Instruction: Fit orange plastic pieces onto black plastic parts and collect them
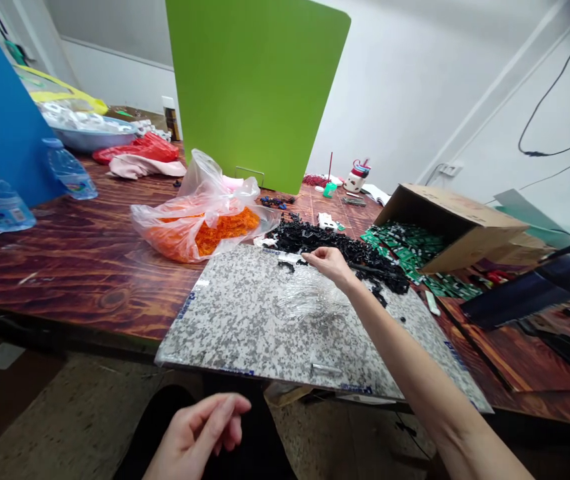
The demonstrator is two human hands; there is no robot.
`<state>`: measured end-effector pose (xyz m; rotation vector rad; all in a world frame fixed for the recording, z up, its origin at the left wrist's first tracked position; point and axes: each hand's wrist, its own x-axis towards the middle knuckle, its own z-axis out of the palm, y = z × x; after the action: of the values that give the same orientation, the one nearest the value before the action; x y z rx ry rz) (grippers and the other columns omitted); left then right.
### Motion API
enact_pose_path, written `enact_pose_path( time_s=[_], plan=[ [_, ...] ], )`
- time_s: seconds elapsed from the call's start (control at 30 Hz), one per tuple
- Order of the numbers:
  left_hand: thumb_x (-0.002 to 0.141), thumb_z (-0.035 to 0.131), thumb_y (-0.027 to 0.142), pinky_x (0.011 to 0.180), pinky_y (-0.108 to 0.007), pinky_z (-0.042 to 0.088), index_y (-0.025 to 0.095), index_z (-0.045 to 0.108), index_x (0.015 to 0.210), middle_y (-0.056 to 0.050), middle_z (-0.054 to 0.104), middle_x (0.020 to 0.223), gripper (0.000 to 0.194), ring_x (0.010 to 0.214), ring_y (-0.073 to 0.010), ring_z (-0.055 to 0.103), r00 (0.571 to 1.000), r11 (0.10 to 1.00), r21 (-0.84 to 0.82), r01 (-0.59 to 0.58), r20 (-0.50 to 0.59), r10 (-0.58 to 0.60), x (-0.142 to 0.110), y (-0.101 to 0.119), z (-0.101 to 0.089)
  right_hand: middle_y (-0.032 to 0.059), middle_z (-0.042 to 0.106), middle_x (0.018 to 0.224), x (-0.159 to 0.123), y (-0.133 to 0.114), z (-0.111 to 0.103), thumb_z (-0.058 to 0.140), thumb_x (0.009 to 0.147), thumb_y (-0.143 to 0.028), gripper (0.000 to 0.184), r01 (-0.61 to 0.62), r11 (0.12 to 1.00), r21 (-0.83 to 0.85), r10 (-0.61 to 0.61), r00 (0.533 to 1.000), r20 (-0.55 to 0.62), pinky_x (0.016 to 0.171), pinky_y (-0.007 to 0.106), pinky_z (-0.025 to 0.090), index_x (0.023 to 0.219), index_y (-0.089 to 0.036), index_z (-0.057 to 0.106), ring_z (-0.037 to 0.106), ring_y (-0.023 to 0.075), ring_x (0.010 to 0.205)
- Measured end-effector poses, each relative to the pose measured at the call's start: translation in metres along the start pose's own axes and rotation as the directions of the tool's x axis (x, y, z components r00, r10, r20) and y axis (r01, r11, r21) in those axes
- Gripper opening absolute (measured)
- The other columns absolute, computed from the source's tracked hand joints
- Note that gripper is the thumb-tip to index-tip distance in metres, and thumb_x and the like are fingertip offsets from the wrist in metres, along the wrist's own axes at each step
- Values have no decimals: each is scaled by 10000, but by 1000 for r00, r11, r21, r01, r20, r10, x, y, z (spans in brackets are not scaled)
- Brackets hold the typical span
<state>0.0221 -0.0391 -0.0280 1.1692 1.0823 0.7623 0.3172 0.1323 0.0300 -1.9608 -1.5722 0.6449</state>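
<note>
Black plastic pieces (337, 243) are heaped along the far edge of a speckled grey laminate board (229, 327), and a few strays are scattered on its surface. The right hand (329, 263) is held low over that edge, its fingers (312, 255) extended and lying close together, with the tips set down at a thin pale strip (285, 257); whether the strip is pinched cannot be told from this view. The left hand (197, 433) is carried below the board, beyond its near edge, with the fingers (229, 407) loosely curled and nothing visibly held. A crumpled clear plastic film (309, 293) is laid on the board just under the right wrist, and a short metal pin (325, 368) is left close to the near edge. Open board is offered to the left of the film and along the near side, where pieces can be spread out without the heap being disturbed. That near edge overhangs the wooden bench (65, 267), so small pieces pushed across it would be lost to the floor. Room is tighter on the right, where the heap is crowded by a tipped cardboard box (449, 227) spilling green circuit boards (405, 243), and a plastic bag of orange parts (205, 230) lies just past the board's far left corner.
</note>
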Motion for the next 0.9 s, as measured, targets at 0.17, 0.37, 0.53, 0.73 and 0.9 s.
enact_pose_path(
  time_s=[0.17,0.37,0.53,0.73,0.9],
  plan=[
    [846,544,526,564,-239,429,177,665,1133,-53,678,834,468,605,-131,516,994,993,-49,-104,13,105,25,25,8,-16,580,586,-87,-23,20,529,843,-532,411,104,943,317,-164,972,168,479,196,409,751,-139,610,510,80,503],
    [850,556,511,587,-243,421,144,718,966,4,579,622,417,567,-122,482,990,988,-75,-133,-56,129,31,20,28,-29,568,576,-166,-38,61,622,781,-527,404,-83,720,690,-230,909,348,439,178,383,639,-170,496,478,60,445],
    [825,614,476,547,-223,403,149,733,949,11,581,607,369,566,-113,472,993,986,-157,-62,-113,44,24,8,23,-30,557,580,-162,-23,56,559,855,-479,370,115,877,467,-273,918,288,468,184,376,666,-161,546,487,76,496],
    [754,680,504,512,-209,416,145,741,951,-17,636,611,413,629,-147,535,976,959,-282,-4,-209,-58,20,4,17,57,645,827,-114,19,19,580,879,-244,105,372,885,-281,-380,925,28,709,273,407,842,-162,635,563,173,772],
    [725,699,520,489,-200,410,150,753,915,-29,682,643,419,575,-126,525,975,953,-301,18,-206,-83,17,-1,17,60,619,855,-97,36,14,625,838,-196,30,371,843,-388,-376,924,66,736,281,392,844,-186,652,557,195,815]
  ],
)
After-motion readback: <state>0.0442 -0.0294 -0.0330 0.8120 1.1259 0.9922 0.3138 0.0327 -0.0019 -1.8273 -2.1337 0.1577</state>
